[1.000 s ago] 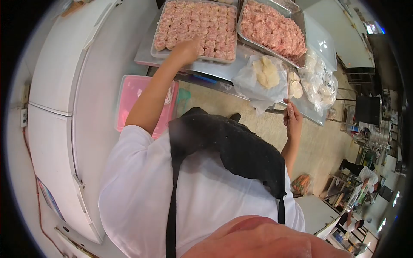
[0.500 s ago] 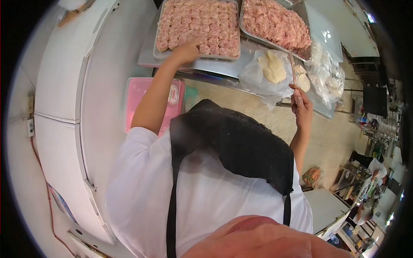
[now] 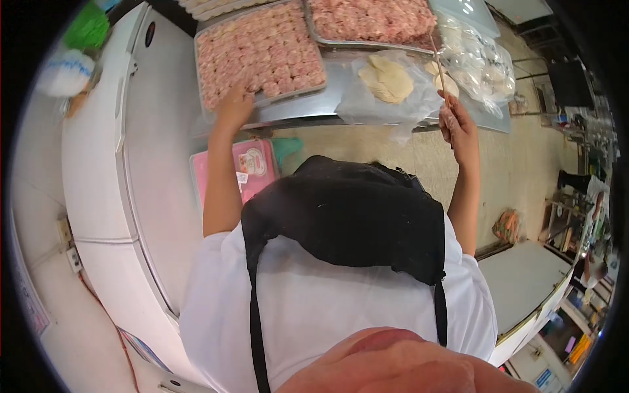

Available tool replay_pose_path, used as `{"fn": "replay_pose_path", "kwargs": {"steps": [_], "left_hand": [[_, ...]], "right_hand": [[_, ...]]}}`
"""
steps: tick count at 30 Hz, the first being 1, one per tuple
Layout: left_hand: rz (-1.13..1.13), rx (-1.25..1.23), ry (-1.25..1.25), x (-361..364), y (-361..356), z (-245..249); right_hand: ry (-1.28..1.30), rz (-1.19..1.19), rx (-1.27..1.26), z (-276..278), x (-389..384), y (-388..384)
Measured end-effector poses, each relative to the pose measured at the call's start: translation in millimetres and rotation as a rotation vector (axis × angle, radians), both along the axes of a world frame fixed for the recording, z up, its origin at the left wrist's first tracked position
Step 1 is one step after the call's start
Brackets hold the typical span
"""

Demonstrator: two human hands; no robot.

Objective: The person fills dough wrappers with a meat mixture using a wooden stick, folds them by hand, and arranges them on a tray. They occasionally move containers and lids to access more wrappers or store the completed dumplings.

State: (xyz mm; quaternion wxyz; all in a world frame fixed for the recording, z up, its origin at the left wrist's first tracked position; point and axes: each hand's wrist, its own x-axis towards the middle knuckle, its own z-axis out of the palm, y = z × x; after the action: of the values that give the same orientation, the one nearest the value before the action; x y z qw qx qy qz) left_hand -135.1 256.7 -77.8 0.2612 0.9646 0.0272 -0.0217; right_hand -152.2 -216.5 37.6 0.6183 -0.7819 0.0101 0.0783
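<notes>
My left hand [image 3: 234,108] is at the near edge of a tray of meat dumplings [image 3: 259,49], packed in tight rows. Its fingers are curled down among the front dumplings, and what they hold, if anything, is hidden. In my right hand [image 3: 460,128] is a thin brown stick [image 3: 438,62], held upright with its tip near the mound of ground meat [image 3: 370,18] in a metal pan. Round pale dough wrappers [image 3: 386,78] lie stacked on a clear plastic sheet [image 3: 350,108] between my hands. A few more wrappers [image 3: 445,86] sit just beyond the stick.
Clear plastic bags with pale rounds inside [image 3: 478,62] lie right of the pan. A pink lidded box [image 3: 219,177] stands below the table's left end. White refrigerator doors [image 3: 98,170] are close on the left. Shelves and a person are far right.
The view has turned, so the trays appear farther left. My left hand has stayed at the dumpling tray's near edge, now closer to its left corner. My right hand still grips the stick.
</notes>
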Motion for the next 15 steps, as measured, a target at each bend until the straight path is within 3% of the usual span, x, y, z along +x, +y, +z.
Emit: {"fn": "replay_pose_path", "kwargs": {"steps": [3,4,6,8,9,12,15], "left_hand": [[0.153,-0.057,-0.011,-8.0,-34.4,50.8],[0.128,-0.063,-0.07,-2.8,-40.1,46.8],[0.08,-0.069,-0.184,7.0,-50.2,36.1],[-0.05,-0.231,-0.302,12.8,-93.9,56.0],[-0.115,-0.31,-0.366,15.6,-120.6,64.7],[-0.214,-0.381,-0.32,35.0,-198.6,78.3],[-0.157,-0.431,-0.257,59.2,-240.7,44.5]], "right_hand": [[-0.021,0.011,-0.096,1.8,22.5,-19.9],[-0.038,0.029,-0.146,1.2,34.7,-26.7],[-0.287,0.054,-0.594,-13.1,68.6,-50.6],[-0.574,0.159,-1.037,-1.6,95.3,-67.6],[-0.502,0.129,-1.139,13.1,106.3,-67.0],[-0.59,0.366,-1.544,64.6,173.9,-77.5],[-1.028,0.425,-1.548,74.0,232.9,-76.3]]}}
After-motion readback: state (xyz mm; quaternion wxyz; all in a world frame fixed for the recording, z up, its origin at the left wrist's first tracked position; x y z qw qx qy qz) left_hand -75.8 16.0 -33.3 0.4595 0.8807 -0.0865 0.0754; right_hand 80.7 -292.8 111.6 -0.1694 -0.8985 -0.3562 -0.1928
